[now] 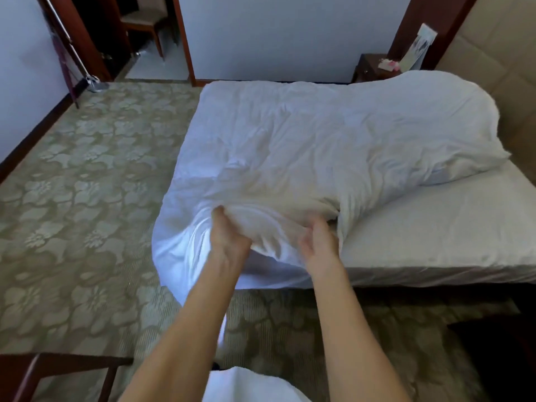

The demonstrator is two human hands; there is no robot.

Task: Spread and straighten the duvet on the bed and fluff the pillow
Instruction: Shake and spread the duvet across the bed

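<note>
head view: duvet (304,146) lies bunched across centre frame on the bed (435,227), mattress bare at right; its near edge hangs off lower centre; left hand (229,239) & right hand (319,242) both w/ fingers curled, clamped on that edge; looks soft, light, bulky, prob slides easy on the sheet; best gripped at corners/hem, hands wider apart; pillow not identifiable.

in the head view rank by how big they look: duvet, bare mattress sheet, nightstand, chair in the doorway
1. duvet
2. bare mattress sheet
3. chair and nightstand: they look alike, both far off and partly hidden, so no ranking.
</note>
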